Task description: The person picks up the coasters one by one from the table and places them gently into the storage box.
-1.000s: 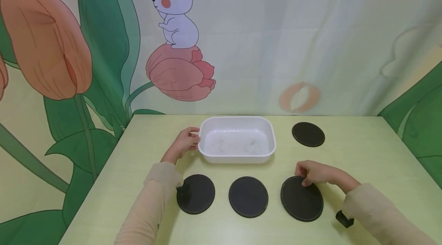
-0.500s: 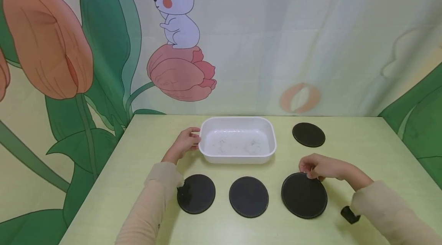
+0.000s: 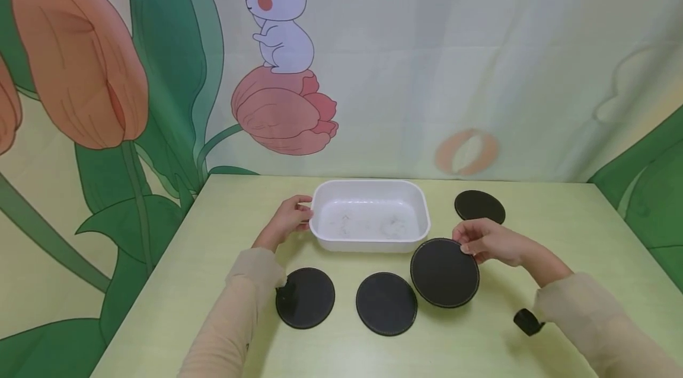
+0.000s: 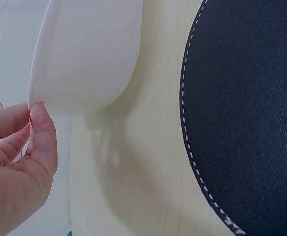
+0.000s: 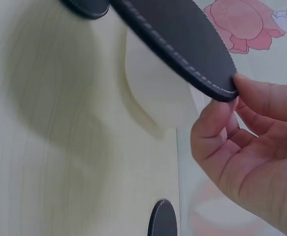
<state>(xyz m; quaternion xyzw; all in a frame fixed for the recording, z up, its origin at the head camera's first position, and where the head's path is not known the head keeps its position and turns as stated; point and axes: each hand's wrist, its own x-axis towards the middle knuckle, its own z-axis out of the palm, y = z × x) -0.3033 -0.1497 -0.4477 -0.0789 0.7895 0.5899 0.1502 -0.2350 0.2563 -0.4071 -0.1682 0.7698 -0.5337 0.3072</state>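
Observation:
My right hand pinches the far right edge of a round black coaster between thumb and fingers. The coaster is lifted off the table and tilted, its white edge stitching plain in the right wrist view, where its shadow falls on the tabletop. At the back stands a white rectangular plastic basin, with nothing in it but faint grey marks on its bottom. My left hand holds the basin's left end; in the left wrist view the thumb and fingers pinch its rim.
Two more black coasters lie in front of the basin, a left coaster and a middle coaster. Another coaster lies at the back right, behind my right hand. A printed curtain hangs along the table's back edge.
My right hand has picked up the rightmost front coaster by its far edge and carried it up and left, toward the basin. The left hand keeps its hold on the basin.

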